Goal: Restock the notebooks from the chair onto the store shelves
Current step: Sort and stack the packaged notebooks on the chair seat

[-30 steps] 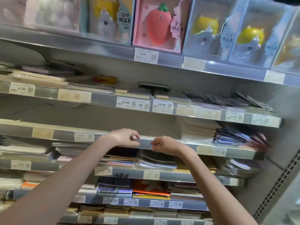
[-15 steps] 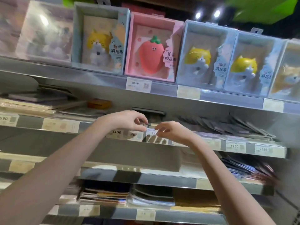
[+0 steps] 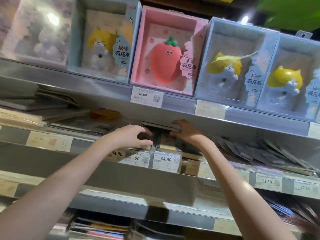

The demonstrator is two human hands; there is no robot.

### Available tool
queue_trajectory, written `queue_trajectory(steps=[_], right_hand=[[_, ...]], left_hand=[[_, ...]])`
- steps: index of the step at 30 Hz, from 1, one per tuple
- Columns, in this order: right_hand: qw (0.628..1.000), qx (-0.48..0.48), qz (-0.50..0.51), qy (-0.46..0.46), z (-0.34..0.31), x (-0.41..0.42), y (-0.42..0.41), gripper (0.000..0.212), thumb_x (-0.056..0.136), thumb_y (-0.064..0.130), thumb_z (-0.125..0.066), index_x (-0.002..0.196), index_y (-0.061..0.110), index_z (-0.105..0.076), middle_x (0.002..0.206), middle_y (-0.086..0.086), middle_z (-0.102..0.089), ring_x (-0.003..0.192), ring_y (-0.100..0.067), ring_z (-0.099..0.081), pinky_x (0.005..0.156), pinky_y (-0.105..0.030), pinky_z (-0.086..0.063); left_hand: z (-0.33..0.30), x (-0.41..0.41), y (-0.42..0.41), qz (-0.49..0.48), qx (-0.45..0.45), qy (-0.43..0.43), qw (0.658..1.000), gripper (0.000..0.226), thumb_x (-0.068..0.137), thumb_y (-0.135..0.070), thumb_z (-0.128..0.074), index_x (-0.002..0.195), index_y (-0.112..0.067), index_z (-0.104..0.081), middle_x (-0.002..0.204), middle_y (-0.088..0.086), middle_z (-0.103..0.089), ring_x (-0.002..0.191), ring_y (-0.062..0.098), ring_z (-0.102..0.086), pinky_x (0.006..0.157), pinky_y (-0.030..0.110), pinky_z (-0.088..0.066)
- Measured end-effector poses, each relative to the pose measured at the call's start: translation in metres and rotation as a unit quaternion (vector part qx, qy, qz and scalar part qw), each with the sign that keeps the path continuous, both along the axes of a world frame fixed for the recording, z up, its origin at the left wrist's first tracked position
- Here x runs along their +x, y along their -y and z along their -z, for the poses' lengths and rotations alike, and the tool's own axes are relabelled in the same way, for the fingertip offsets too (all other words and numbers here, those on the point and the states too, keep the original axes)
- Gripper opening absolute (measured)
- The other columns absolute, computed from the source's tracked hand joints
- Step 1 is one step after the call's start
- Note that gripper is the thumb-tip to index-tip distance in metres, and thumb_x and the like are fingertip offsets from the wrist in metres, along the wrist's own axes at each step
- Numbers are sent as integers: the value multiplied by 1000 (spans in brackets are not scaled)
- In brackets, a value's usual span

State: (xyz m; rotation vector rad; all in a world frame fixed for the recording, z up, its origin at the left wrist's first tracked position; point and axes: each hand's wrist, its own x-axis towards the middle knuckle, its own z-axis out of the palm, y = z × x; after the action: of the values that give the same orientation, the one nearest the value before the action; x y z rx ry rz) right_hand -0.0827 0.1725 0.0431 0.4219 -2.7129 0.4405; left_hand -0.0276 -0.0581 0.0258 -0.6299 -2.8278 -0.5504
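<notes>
Both my arms reach up into the second shelf [image 3: 52, 142]. A dark flat notebook [image 3: 159, 126] lies there, across a dark upright divider [image 3: 156, 140]. My left hand [image 3: 131, 136] curls at the notebook's left end, fingers above and thumb below. At its right end my right hand [image 3: 186, 131] grips it, fingertips over the top edge. Tan notebooks [image 3: 167, 146] lie under the hands, partly hidden. More notebooks are stacked flat at the left [image 3: 20, 116] and fanned at the right [image 3: 259, 151] of the same shelf. The chair is out of view.
The top shelf holds boxed squishy notebooks: a pink strawberry box [image 3: 166, 54] and cat boxes [image 3: 103, 42], [image 3: 230, 64]. Price tags [image 3: 166, 160] line the shelf rails. Lower shelves [image 3: 103, 229] carry further notebook stacks.
Both hands have risen from the third shelf's rail, past the 34.90 price tags, into the second shelf and onto the dark notebook. The camera has tilted upward.
</notes>
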Motion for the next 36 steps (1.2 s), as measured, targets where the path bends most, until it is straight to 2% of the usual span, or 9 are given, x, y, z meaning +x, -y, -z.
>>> queue_trajectory(steps=[7,10,12,14,16,20,26,31,36], right_hand=[[995,-10,-25,96,-2,-40,-5,65,83,45,-64,139,20,-40,147,-2,-37,134,-22,-34,110,-31,-24],[993,-25,-35,110,0,-47,-2,60,84,40,-64,137,20,-44,145,-1,-39,133,-22,-35,107,-29,-25],[994,-10,-37,99,0,-50,1,53,87,33,-62,136,18,-46,144,-3,-41,131,-22,-37,106,-28,-26],[996,10,-33,82,1,-52,3,48,89,28,-61,134,16,-49,142,-5,-44,129,-23,-39,105,-27,-27],[997,19,-29,70,2,-54,5,45,90,26,-60,132,15,-51,140,-6,-47,128,-23,-41,105,-27,-28],[998,1,-50,44,0,-45,8,41,92,22,-57,131,11,-53,137,-6,-50,126,-23,-44,104,-27,-29],[994,-44,-98,-15,-3,-19,29,36,90,21,-58,126,15,-57,133,-3,-55,124,-20,-48,103,-21,-29],[991,-66,-117,5,1,6,66,39,91,21,-58,129,20,-54,135,-1,-52,124,-21,-48,100,-19,-30],[986,-28,-157,-38,17,35,81,42,90,28,-58,131,21,-53,134,4,-53,123,-13,-49,100,-18,-33]], left_hand=[[3,-9,11,-9,42,14,999,28,80,-61,-55,103,-46,-56,93,-17,-59,91,9,-54,76,27,-45],[7,-16,23,-22,47,13,999,64,62,-83,-48,111,-43,-59,108,-13,-64,100,10,-58,90,36,-49],[10,-21,32,-41,48,17,998,88,46,-95,-41,110,-38,-61,104,-11,-66,96,10,-60,88,38,-50],[12,-24,39,-50,53,21,997,93,41,-98,-39,107,-36,-62,101,-9,-67,93,11,-62,87,40,-51],[12,-23,43,-48,68,22,996,89,44,-96,-41,107,-37,-63,99,-9,-68,91,11,-62,86,40,-52],[12,-13,49,-26,90,12,996,53,68,-73,-55,113,-44,-59,112,-16,-63,105,7,-56,94,37,-47],[16,-10,80,-69,94,-1,993,88,51,-91,-46,116,-33,-61,115,-11,-63,106,10,-57,94,38,-47],[13,-1,99,-87,110,-1,990,56,75,-60,-60,121,-28,-58,112,-11,-60,105,11,-57,94,32,-46],[16,1,133,-112,121,-8,986,39,77,-56,-62,100,-25,-66,93,-6,-68,88,13,-64,85,38,-51]])
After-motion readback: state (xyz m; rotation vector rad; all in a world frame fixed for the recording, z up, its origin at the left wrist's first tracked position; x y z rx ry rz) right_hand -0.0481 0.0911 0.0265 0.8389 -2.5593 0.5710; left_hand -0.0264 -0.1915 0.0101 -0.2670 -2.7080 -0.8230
